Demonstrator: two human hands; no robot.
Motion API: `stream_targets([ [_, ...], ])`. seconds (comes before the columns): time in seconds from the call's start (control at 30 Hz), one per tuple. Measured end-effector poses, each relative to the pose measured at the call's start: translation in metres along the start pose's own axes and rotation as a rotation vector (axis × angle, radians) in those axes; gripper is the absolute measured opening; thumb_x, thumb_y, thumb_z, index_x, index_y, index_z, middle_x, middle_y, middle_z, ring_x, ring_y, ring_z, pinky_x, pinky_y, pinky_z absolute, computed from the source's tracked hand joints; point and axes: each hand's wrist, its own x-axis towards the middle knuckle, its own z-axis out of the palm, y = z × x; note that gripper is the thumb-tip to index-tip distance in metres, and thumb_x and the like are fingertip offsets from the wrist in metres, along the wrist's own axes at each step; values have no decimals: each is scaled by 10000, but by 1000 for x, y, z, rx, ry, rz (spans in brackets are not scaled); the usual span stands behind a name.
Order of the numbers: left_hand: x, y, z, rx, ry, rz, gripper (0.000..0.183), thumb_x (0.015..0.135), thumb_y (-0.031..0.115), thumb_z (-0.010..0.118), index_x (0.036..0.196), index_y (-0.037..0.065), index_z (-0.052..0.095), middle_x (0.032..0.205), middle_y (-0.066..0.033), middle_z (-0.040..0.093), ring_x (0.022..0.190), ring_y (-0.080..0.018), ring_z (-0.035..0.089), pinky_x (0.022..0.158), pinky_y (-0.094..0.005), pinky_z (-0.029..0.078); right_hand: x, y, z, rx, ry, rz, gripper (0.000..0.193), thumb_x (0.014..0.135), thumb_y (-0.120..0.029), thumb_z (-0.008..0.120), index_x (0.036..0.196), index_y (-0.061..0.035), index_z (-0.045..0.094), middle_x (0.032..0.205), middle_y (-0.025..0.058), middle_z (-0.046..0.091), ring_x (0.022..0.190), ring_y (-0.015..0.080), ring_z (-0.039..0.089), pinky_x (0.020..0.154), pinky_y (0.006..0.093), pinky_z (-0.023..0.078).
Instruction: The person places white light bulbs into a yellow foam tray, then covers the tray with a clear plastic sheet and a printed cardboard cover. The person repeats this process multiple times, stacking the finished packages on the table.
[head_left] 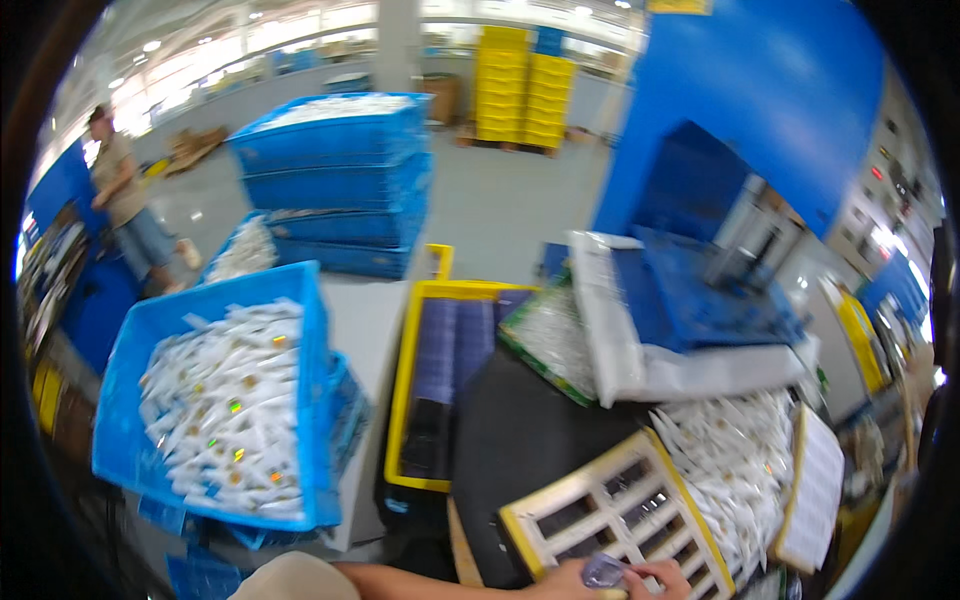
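Observation:
At the lower edge, my left hand (568, 582) is closed around a small clear, purplish plastic piece (602, 571); its exact kind is too blurred to tell. My right hand (662, 577) is just to the right of the piece, its fingers curled in toward it; what they grip is hidden. Both hands are over the near side of a pale, yellow-edged slotted frame (640, 480) on a black tabletop (500, 420). To the frame's right lies a heap of small white, clear-wrapped pieces (735, 450).
A blue bin (112, 425) of similar white pieces is at left. A yellow crate (398, 400) with dark stacks lies centre. A blue machine (760, 100) stands at right, a white sheet (690, 375) before it. Stacked blue bins (340, 150) and a person (122, 190) are farther back.

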Motion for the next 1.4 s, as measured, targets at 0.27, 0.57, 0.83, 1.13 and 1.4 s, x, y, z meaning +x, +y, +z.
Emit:
stream_targets([
  [0.27, -1, -34, 14, -231, 67, -176, 431, 855, 262, 793, 1189, 61, 610, 914, -63, 658, 812, -183, 612, 733, -384, 520, 75, 93, -16, -570, 222, -100, 305, 931, -295, 672, 975, 1, 728, 876, 183, 699, 796, 354, 644, 734, 456, 516],
  [0.57, -18, -11, 24, -257, -181, -292, 454, 842, 239, 797, 1196, 12, 624, 1057, -113, 681, 911, -210, 645, 766, -372, 525, 74, 103, -12, -942, 178, -174, 343, 836, -87, 656, 1175, -34, 663, 1117, 220, 635, 1014, 437, 572, 898, 525, 454],
  [0.83, -12, -6, 12, -132, -55, -141, 360, 821, 160, 836, 1127, 39, 690, 1003, -30, 721, 881, -96, 646, 791, -276, 528, -37, -4, -5, -174, 29, -161, 379, 685, -74, 868, 1043, -57, 745, 1016, 112, 672, 944, 245, 646, 796, 346, 513],
  [1.13, -12, 8, 39, -363, -130, -263, 342, 858, 102, 799, 1146, 12, 638, 978, -48, 710, 876, -135, 680, 797, -303, 559, -14, 43, -47, -7, 242, 217, 173, 752, -121, 838, 896, -57, 766, 880, 85, 700, 850, 256, 652, 747, 347, 515],
  [1.4, -18, 19, 26, -284, -94, -366, 217, 905, 73, 747, 1085, -2, 653, 966, -99, 719, 842, -160, 699, 747, -322, 584, -2, 49, -55, -11, 267, 162, 354, 813, -180, 815, 1132, -73, 708, 1099, 79, 692, 956, 185, 620, 816, 323, 485],
])
